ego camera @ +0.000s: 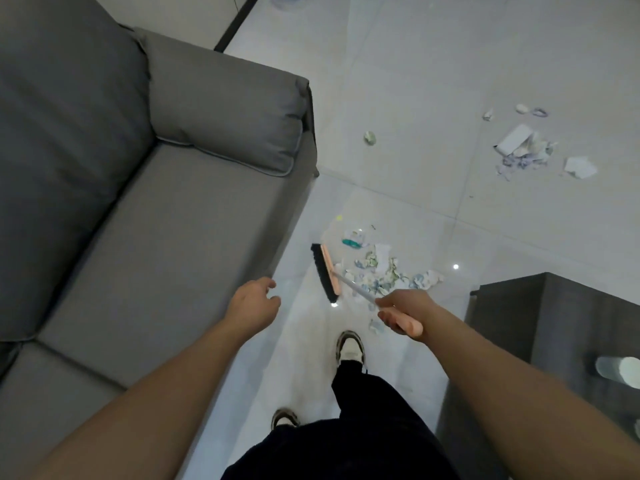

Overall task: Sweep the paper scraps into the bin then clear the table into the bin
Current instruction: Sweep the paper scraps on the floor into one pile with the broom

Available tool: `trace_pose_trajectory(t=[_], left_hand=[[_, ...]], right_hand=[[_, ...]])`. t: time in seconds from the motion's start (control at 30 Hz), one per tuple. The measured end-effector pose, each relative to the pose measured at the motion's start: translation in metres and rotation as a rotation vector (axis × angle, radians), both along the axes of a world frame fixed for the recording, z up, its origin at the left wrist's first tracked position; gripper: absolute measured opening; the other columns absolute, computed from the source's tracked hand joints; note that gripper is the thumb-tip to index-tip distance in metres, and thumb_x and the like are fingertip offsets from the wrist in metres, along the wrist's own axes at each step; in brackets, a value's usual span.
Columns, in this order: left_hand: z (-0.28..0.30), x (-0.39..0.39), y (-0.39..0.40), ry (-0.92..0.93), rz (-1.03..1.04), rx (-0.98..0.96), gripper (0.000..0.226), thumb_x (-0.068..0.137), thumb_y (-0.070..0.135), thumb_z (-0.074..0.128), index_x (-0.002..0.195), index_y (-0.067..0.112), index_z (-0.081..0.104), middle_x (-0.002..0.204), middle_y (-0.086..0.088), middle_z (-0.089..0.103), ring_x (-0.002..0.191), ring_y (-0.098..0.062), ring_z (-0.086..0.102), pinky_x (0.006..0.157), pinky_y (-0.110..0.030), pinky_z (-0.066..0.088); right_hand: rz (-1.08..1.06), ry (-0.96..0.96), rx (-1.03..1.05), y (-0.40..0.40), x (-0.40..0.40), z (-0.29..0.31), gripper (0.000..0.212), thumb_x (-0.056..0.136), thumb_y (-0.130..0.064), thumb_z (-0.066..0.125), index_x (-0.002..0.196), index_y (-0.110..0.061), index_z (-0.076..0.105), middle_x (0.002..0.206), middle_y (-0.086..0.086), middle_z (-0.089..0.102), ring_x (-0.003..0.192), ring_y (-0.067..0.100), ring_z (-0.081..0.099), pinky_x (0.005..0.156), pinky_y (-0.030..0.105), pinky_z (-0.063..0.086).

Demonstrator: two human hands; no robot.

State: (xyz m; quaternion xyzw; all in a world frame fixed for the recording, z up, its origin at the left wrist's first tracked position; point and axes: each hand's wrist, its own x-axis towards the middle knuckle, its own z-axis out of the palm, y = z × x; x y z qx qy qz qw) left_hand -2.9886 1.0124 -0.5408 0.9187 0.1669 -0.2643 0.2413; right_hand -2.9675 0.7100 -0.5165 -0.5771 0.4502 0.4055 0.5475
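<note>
Paper scraps [381,271] lie heaped on the pale floor [433,81] just right of the broom head [325,273], partly hidden behind the broom's handle. A second heap [526,150] sits well apart, toward the upper right; its pieces are too blurred to tell apart. The right hand [403,311] is curled round the broom's pink grip, covering most of it. The left hand [254,303] hovers over the grey sofa's [138,168] edge, fingers loosely bent, holding nothing. A dark table [554,323] is cut off at the right edge.
</note>
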Motion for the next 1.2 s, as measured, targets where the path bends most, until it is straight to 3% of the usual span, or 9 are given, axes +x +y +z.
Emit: trace_pose_trajectory(t=[0.13, 0.27, 0.47, 0.6, 0.73, 0.8, 0.93, 1.1, 1.2], left_hand=[[0.007, 0.052, -0.032, -0.013, -0.040, -0.036, 0.043, 0.086, 0.028, 0.062, 0.128, 0.018, 0.058, 0.127, -0.006, 0.061, 0.112, -0.023, 0.058, 0.093, -0.030, 0.044], [0.013, 0.093, -0.041, -0.018, -0.093, -0.032, 0.043, 0.088, 0.031, 0.060, 0.129, 0.021, 0.056, 0.129, -0.005, 0.058, 0.111, -0.022, 0.057, 0.092, -0.030, 0.044], [0.006, 0.157, -0.030, -0.032, -0.142, -0.015, 0.044, 0.087, 0.030, 0.060, 0.130, 0.021, 0.057, 0.131, -0.004, 0.058, 0.119, -0.022, 0.054, 0.101, -0.031, 0.041], [-0.004, 0.213, -0.025, 0.000, -0.205, -0.061, 0.043, 0.087, 0.026, 0.061, 0.128, 0.017, 0.057, 0.128, -0.009, 0.059, 0.116, -0.026, 0.055, 0.099, -0.033, 0.042], [-0.004, 0.272, -0.015, 0.031, -0.300, -0.127, 0.044, 0.086, 0.026, 0.060, 0.129, 0.017, 0.056, 0.127, -0.008, 0.059, 0.113, -0.025, 0.056, 0.096, -0.032, 0.043], [-0.002, 0.301, -0.006, 0.027, -0.329, -0.126, 0.044, 0.086, 0.028, 0.060, 0.129, 0.019, 0.056, 0.126, -0.006, 0.059, 0.113, -0.022, 0.056, 0.093, -0.029, 0.042], [-0.004, 0.356, 0.015, -0.006, -0.440, -0.059, 0.043, 0.087, 0.029, 0.061, 0.129, 0.019, 0.057, 0.120, -0.007, 0.062, 0.111, -0.023, 0.056, 0.091, -0.028, 0.040], [-0.008, 0.393, 0.024, 0.012, -0.543, -0.040, 0.044, 0.087, 0.028, 0.060, 0.130, 0.017, 0.057, 0.126, -0.009, 0.060, 0.117, -0.026, 0.054, 0.096, -0.030, 0.039], [-0.011, 0.401, 0.015, 0.027, -0.619, -0.060, 0.045, 0.089, 0.027, 0.058, 0.132, 0.016, 0.055, 0.128, -0.009, 0.059, 0.117, -0.025, 0.054, 0.096, -0.031, 0.040]], right_hand=[[0.057, -0.052, -0.115, -0.029, 0.045, 0.000, 0.022, 0.086, 0.002, 0.069, 0.105, 0.008, 0.060, 0.069, 0.019, 0.060, 0.034, 0.019, 0.053, 0.036, 0.019, 0.040], [0.040, -0.081, -0.173, -0.023, 0.075, 0.001, 0.010, 0.082, 0.009, 0.069, 0.082, 0.009, 0.059, 0.060, 0.015, 0.054, 0.032, 0.021, 0.046, 0.040, 0.023, 0.040], [-0.037, -0.226, -0.264, 0.002, 0.111, 0.007, 0.042, 0.073, 0.013, 0.055, 0.051, -0.014, 0.032, 0.039, 0.004, 0.036, 0.033, 0.020, 0.040, 0.053, 0.036, 0.033], [-0.183, -0.230, -0.210, 0.023, 0.147, 0.013, 0.032, 0.079, 0.013, 0.059, 0.062, -0.009, 0.044, 0.045, 0.006, 0.040, 0.035, 0.020, 0.041, 0.045, 0.027, 0.036], [-0.299, -0.107, -0.080, 0.051, 0.182, 0.025, 0.010, 0.089, 0.004, 0.062, 0.087, -0.001, 0.054, 0.061, 0.011, 0.047, 0.035, 0.017, 0.040, 0.036, 0.019, 0.032], [-0.289, -0.049, -0.036, 0.059, 0.200, 0.029, 0.010, 0.090, -0.002, 0.064, 0.092, 0.004, 0.057, 0.062, 0.014, 0.052, 0.030, 0.015, 0.043, 0.033, 0.017, 0.032], [-0.270, 0.015, -0.056, 0.055, 0.233, 0.026, 0.016, 0.087, -0.008, 0.070, 0.090, 0.006, 0.064, 0.058, 0.014, 0.062, 0.032, 0.016, 0.050, 0.033, 0.018, 0.037], [-0.373, -0.031, -0.239, 0.041, 0.258, 0.014, 0.012, 0.088, -0.001, 0.067, 0.095, 0.009, 0.062, 0.067, 0.018, 0.054, 0.034, 0.019, 0.047, 0.037, 0.022, 0.036], [-0.359, -0.072, -0.330, 0.041, 0.265, 0.011, 0.013, 0.087, 0.001, 0.066, 0.077, -0.001, 0.057, 0.059, 0.016, 0.052, 0.034, 0.020, 0.044, 0.040, 0.024, 0.036]])
